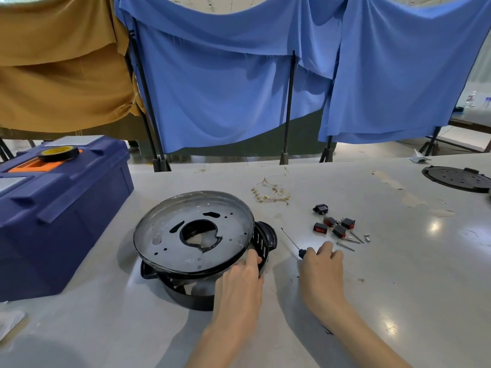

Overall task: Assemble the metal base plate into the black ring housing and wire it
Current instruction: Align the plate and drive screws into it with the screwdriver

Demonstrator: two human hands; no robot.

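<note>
The left hand was at the near right edge of the metal base plate. Its fingers were bent and gripped the black ring housing just under the plate's rim. The thumb was hidden. The plate lay on top of the housing, tipped a little, with its hollow side up. It had a big round hole in the middle. Bits of the housing stuck out from under the plate on the near side and on the right.

The right hand was to the right of the plate, apart from it. Its fingers were curled around the dark handle of a screwdriver. The thin metal tip pointed away from the person and a bit back toward the plate.

Left of the plate stood a big blue toolbox on the table. Its lid was shut, so what was inside could not be seen. A roll of tape lay on the lid.

Behind the plate and to its right lay a small heap of thin wires. Further right of the plate, past the screwdriver, sat a little group of black and red switches, with a small black socket beside them. Some small metal pins lay next to the switches. Far to the right of the plate, near the table's edge, lay a flat black lid with holes in it.
</note>
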